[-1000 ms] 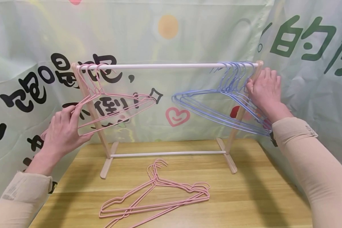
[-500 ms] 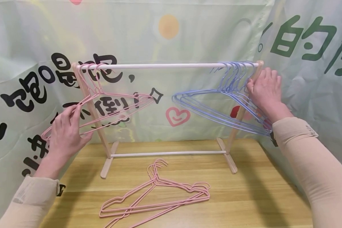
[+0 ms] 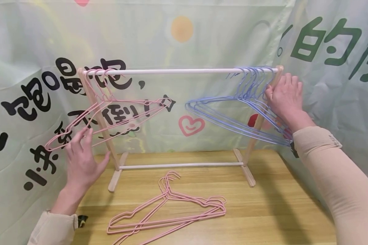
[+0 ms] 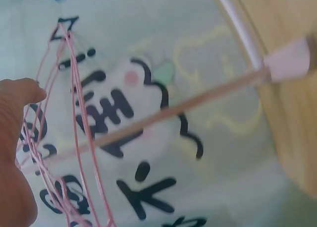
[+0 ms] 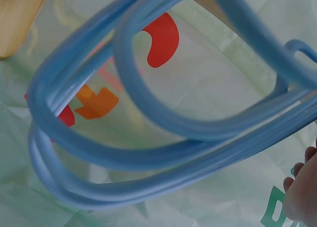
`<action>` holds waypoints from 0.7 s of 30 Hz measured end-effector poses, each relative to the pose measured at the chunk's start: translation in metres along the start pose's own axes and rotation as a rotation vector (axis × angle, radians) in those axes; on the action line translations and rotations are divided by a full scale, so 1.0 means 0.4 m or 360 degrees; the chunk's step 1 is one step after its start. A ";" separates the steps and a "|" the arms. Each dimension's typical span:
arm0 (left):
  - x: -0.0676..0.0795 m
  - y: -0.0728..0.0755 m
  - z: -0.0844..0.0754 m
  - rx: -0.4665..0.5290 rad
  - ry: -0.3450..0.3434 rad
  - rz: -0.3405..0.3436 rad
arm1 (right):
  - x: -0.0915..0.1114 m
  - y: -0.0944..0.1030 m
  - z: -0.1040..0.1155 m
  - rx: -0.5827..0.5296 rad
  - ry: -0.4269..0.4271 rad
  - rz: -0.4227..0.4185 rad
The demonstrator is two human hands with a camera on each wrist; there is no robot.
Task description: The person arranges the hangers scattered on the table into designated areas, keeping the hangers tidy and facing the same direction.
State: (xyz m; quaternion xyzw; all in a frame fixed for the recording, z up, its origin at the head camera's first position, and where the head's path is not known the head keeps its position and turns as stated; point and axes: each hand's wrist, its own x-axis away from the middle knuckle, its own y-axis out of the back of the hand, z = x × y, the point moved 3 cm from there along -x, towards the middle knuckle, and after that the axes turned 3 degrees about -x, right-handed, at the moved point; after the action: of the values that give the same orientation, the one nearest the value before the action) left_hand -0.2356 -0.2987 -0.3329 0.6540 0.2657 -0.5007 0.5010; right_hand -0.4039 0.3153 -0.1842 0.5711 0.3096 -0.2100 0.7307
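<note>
Several pink wire hangers (image 3: 132,101) hang at the left end of the white rod (image 3: 178,71) of a small clothes rack. Just below their left arms is my left hand (image 3: 82,161), fingers loosely spread and thumb held apart, fingertips right at the wires. The left wrist view has that hand (image 4: 15,187) beside the pink wires (image 4: 75,88). My right hand (image 3: 285,95) grips the rack's right wooden post (image 3: 276,80). Next to it, several blue hangers (image 3: 246,97) hang bunched together; their wires (image 5: 148,157) fill the right wrist view.
More pink hangers (image 3: 168,194) lie stacked on the wooden table (image 3: 263,217) in front of the rack. A lower white bar (image 3: 181,165) joins the rack's wooden feet (image 3: 115,180). Behind everything hangs a printed cloth (image 3: 220,34).
My left hand has let go of the pink hangers' left side and moved down and right, its fingers spreading. Those hangers have shifted slightly. The right hand stays put.
</note>
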 end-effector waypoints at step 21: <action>0.215 -0.109 -0.217 0.0446 -0.0052 0.0748 | -0.005 -0.002 0.002 -0.0012 -0.0008 0.0010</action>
State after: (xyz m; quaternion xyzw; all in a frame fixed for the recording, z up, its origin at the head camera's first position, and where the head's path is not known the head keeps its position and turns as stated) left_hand -0.2081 -0.2164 -0.4292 0.7525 0.0267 -0.4130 0.5123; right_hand -0.4057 0.3143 -0.1833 0.5689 0.3067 -0.2080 0.7342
